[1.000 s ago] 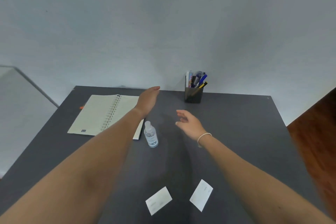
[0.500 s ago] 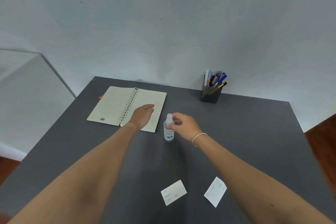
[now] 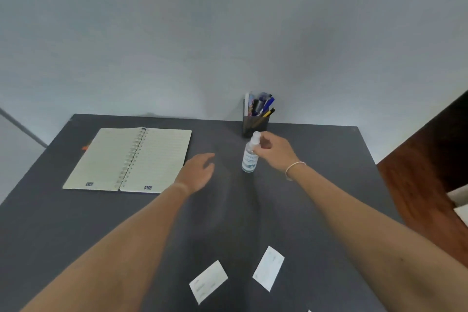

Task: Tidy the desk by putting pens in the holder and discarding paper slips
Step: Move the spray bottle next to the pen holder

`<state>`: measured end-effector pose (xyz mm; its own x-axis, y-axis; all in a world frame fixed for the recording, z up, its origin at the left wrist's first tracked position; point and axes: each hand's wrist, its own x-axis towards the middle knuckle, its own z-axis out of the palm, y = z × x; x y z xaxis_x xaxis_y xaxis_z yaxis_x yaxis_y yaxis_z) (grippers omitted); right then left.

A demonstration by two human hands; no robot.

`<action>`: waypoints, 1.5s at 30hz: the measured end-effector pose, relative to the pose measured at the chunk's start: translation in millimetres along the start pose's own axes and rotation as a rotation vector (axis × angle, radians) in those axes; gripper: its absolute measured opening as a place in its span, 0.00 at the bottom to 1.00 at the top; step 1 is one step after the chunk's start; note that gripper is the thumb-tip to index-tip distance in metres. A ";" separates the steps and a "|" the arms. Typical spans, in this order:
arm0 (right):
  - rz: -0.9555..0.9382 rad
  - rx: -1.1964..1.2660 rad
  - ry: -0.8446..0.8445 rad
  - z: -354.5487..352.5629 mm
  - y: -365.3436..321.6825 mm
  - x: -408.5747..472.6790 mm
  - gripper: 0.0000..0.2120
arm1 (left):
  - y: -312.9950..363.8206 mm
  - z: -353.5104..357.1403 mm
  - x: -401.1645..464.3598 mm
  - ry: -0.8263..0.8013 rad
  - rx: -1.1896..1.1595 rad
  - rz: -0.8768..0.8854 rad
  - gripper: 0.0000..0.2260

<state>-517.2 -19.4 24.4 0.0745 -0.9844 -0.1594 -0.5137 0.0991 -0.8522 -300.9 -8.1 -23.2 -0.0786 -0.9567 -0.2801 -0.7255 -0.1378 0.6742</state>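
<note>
The right grip is closed around the neck of a small clear bottle, which stands upright on the dark counter just in front of the pen holder. The left grip hovers open and empty to the left of the bottle, beside an open notebook. Two paper slips lie flat on the counter well behind both grips, nearer the person.

Both forearms bare, sleeveless in view; a thin white bracelet (right wrist only)
</note>
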 end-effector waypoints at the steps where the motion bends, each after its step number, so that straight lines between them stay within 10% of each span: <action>1: 0.003 -0.016 0.021 -11.2 4.6 3.7 0.13 | 3.2 6.9 3.6 -0.010 0.036 0.030 0.19; 20: 0.021 0.057 0.165 -82.6 61.8 96.0 0.12 | 8.2 91.2 49.9 -0.025 0.481 0.261 0.35; 45: 0.049 0.008 0.183 -72.9 63.5 95.3 0.23 | 7.2 86.8 42.8 -0.085 0.483 0.222 0.25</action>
<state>-605.1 -117.6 -8.6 -0.1072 -0.9883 -0.1081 -0.5063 0.1479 -0.8496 -368.9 -27.8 -89.7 -0.3064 -0.9227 -0.2340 -0.9154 0.2182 0.3383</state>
